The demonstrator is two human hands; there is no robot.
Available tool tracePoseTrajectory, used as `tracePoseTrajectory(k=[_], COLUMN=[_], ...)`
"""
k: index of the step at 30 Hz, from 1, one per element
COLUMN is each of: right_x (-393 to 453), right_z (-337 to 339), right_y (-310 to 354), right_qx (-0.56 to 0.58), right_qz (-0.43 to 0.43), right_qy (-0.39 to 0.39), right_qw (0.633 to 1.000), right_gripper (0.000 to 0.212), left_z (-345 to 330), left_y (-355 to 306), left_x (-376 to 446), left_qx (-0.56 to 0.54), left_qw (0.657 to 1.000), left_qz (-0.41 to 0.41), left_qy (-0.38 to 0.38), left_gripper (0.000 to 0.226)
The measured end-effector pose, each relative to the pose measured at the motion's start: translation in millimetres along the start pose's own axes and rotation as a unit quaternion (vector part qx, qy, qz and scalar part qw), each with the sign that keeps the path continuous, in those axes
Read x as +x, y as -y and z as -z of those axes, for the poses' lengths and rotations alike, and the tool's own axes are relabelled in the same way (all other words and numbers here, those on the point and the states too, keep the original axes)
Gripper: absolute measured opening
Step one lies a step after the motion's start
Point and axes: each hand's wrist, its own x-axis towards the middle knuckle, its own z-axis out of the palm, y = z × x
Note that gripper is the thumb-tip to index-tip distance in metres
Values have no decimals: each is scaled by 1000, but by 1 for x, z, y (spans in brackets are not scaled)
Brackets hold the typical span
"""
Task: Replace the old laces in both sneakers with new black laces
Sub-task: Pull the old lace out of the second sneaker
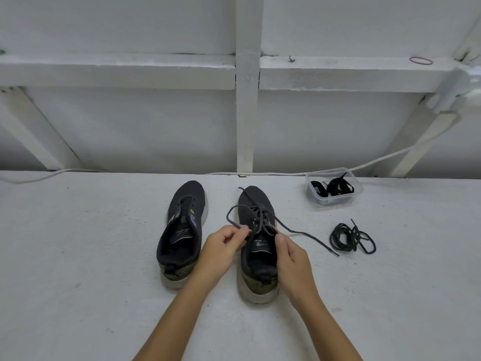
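While the left sneaker [182,230] sits unlaced, both hands, left hand [223,246] and right hand [291,259], pinch the right sneaker's [257,256] grey lace [294,230]

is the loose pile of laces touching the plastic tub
Apart. The head view shows bare white table between the loose lace pile and the plastic tub behind it.
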Motion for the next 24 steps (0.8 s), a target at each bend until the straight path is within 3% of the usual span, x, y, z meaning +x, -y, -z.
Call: tracePoseTrajectory(k=[6, 12, 17, 21, 24], right_x=[0, 5, 2, 0, 0], right_z=[13, 19, 16, 13, 14], right_y=[4, -1, 5, 4, 6], right_qx=[-10, -27, -24, -18, -10], right_qz=[28, 28, 28, 28, 18], right_qy=[-37, -26, -43, -41, -38], right_qw=[999, 999, 998, 999, 999], right_gripper=[51, 36, 44, 39, 38], left_z=[-18, -19, -23, -16, -21], left_y=[-11, -4, -5, 1, -5], left_x=[2, 7, 13, 7, 13], left_qx=[-129, 1, -126, -4, -43], left_qw=[990, 999, 991, 999, 998], left_qz=[13, -31, 26, -12, -12], left_qy=[-49, 33, -40, 40, -48], left_gripper=[23, 12, 19, 17, 19])
